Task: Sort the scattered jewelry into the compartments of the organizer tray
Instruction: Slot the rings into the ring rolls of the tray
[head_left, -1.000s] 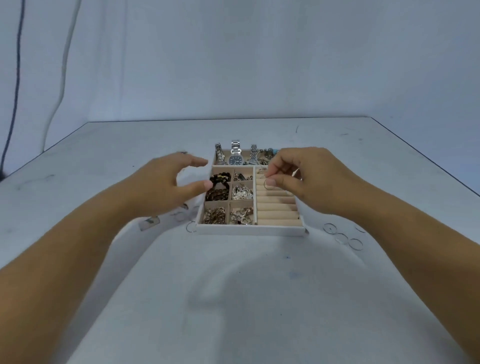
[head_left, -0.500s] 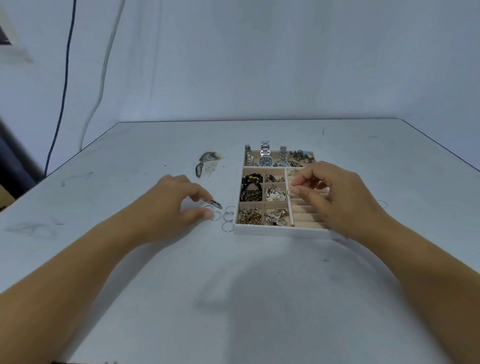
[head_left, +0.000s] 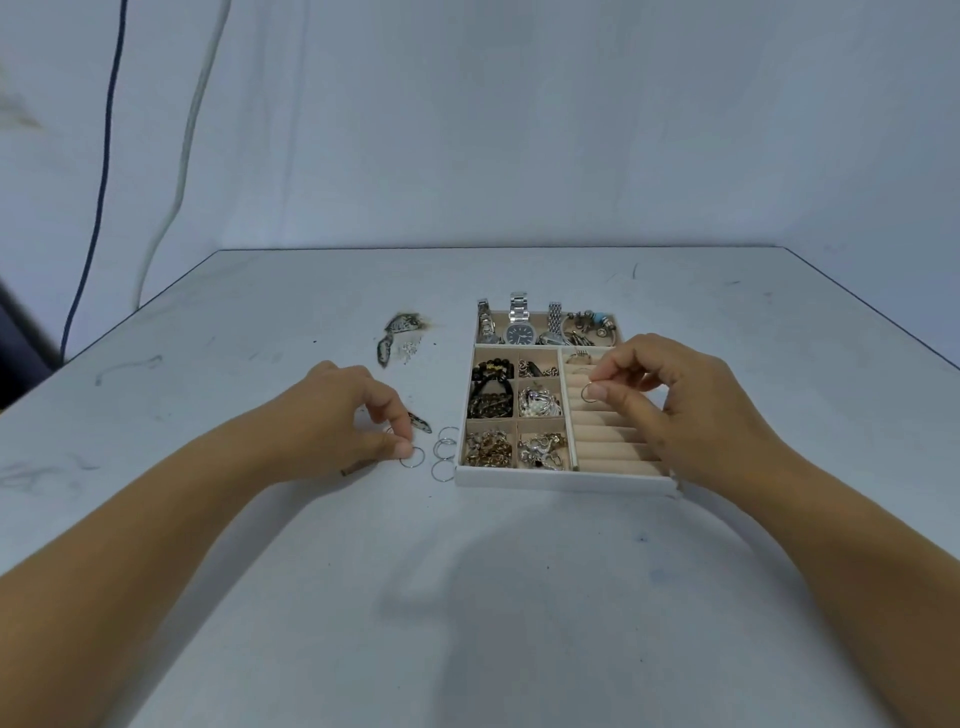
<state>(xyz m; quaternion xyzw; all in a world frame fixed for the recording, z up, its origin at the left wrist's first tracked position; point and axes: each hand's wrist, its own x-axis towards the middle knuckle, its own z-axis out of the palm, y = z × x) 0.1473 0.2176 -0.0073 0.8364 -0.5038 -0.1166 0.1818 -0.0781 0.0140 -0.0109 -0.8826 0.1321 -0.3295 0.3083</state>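
Note:
The white organizer tray (head_left: 561, 480) sits mid-table with beige compartments full of chains, beads and watches. My right hand (head_left: 670, 395) hovers over the ring-roll section and pinches a thin silver ring (head_left: 588, 392) between thumb and forefinger. Left of the tray, my left hand (head_left: 343, 415) rests on the table with thumb and forefinger closing on another thin ring (head_left: 413, 457). Three more loose rings (head_left: 444, 452) lie between that hand and the tray's left wall.
Patterned earrings and small silver bits (head_left: 397, 338) lie on the table behind my left hand, and one more patterned piece (head_left: 421, 422) beside its fingers. Cables hang down the wall at far left. The table's right edge runs diagonally at far right.
The view has shifted left, so the tray appears further right. My left hand moved from the tray down to the loose rings on the table. My right hand stays over the ring rolls holding its ring.

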